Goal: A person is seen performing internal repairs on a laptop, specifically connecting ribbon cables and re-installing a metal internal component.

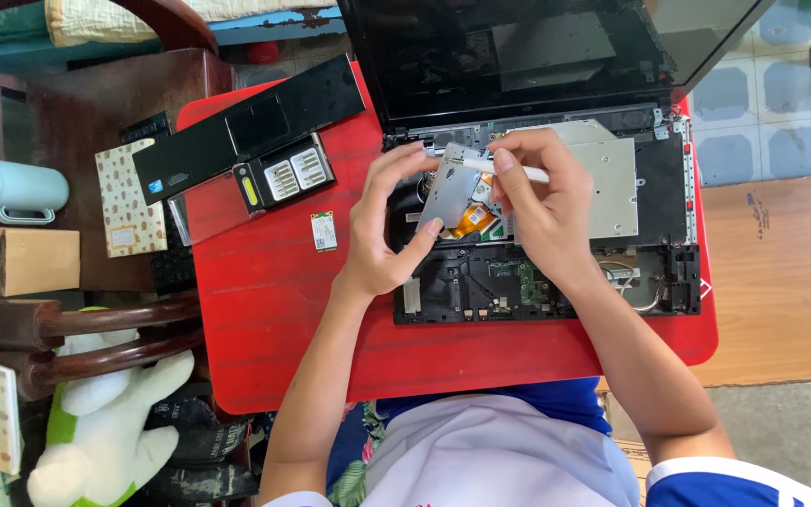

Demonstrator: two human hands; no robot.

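An opened laptop (556, 272) with its keyboard cover removed lies on a red table (274, 310), circuit boards and a silver drive (612, 178) exposed. My left hand (382, 225) holds a small grey metal part (448, 188) tilted up over the laptop's left side, thumb and fingers pinching its edges. My right hand (537, 202) grips a white-handled screwdriver (509, 169) whose tip meets the top of that metal part. An orange flat cable (473, 222) shows beneath it.
A black palm-rest panel (237, 131), an open bit case (283, 174) and a small green card (323, 231) lie on the table's left. Further left stand a blue mug (11, 188), a cardboard box (16, 261), a patterned notebook (129, 199) and a plush toy (105, 422).
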